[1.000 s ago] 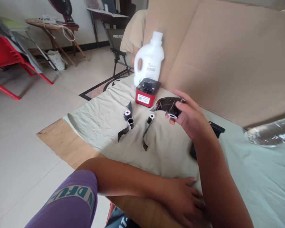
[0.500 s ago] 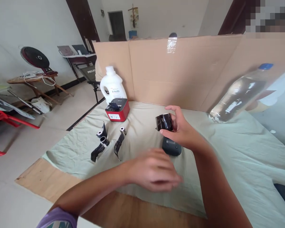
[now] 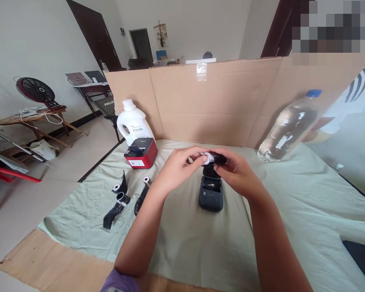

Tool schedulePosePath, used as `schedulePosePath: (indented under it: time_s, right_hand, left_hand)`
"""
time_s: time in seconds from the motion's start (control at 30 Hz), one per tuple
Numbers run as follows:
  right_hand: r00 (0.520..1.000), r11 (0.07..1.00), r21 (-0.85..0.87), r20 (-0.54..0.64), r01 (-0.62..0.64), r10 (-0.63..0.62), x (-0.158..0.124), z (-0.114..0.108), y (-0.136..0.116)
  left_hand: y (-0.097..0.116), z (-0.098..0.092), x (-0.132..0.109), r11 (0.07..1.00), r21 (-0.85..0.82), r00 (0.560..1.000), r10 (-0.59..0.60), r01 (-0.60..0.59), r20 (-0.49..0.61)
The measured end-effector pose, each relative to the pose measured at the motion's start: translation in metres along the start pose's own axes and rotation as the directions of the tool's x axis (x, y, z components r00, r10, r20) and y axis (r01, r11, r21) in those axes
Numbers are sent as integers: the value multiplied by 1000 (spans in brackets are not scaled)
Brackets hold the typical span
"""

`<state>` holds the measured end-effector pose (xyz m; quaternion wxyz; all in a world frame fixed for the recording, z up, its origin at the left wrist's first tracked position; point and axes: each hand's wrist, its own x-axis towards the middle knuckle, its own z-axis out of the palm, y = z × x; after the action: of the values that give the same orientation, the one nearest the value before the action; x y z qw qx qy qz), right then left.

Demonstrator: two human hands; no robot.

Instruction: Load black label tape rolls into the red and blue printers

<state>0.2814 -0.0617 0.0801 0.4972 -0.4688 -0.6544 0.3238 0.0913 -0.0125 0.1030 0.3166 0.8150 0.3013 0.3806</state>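
Observation:
A black label roll with a white core [image 3: 216,158] is held level between my two hands. My left hand [image 3: 182,168] pinches its left end, thumb by the white core. Around its right end curl the fingers of my right hand [image 3: 240,172], which hide part of it. Just below and nearer me lies a small dark label printer [image 3: 211,198] on the cloth, its lid raised and its compartment exposed. My right fingertips come close to that lid; whether they touch it I cannot tell.
Several black strips with white cores [image 3: 117,209] lie to the left. Behind them stand a red and black printer [image 3: 141,153] and a white jug [image 3: 135,123]. A clear bottle [image 3: 288,125] leans on the cardboard screen [image 3: 213,105] at right. A dark flat object [image 3: 360,259] lies near the right edge.
My left hand has come up from low over the cloth to grip the roll beside my right hand. The roll has turned, showing its white end. The view has shifted slightly.

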Motion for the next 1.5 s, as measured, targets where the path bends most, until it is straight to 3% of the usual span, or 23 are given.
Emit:
schedulePosePath:
  time_s: [0.3, 0.53, 0.7, 0.93, 1.2, 1.5]
  right_hand:
    - [990, 976, 168, 52, -138, 131, 3, -13, 8]
    - [970, 982, 29, 164, -188, 180, 4, -23, 12]
    - [949, 956, -10, 119, -293, 292, 4, -19, 13]
    - [908, 894, 166, 18, -416, 419, 8, -12, 14]
    - [933, 913, 200, 22, -356, 360, 8, -13, 14]
    - [914, 883, 270, -25, -384, 405, 11, -10, 21]
  left_hand:
    - [-38, 7, 16, 939, -327, 985, -57, 109, 164]
    - [-55, 13, 18, 866, -412, 950, -191, 282, 248]
    - [-65, 19, 17, 814, -454, 931, -295, 362, 214]
    - [-71, 28, 18, 724, -537, 897, -405, 432, 176]
    - [-70, 45, 15, 631, -641, 893, -392, 437, 223]
    - [-55, 48, 14, 648, -659, 913, -375, 383, 162]
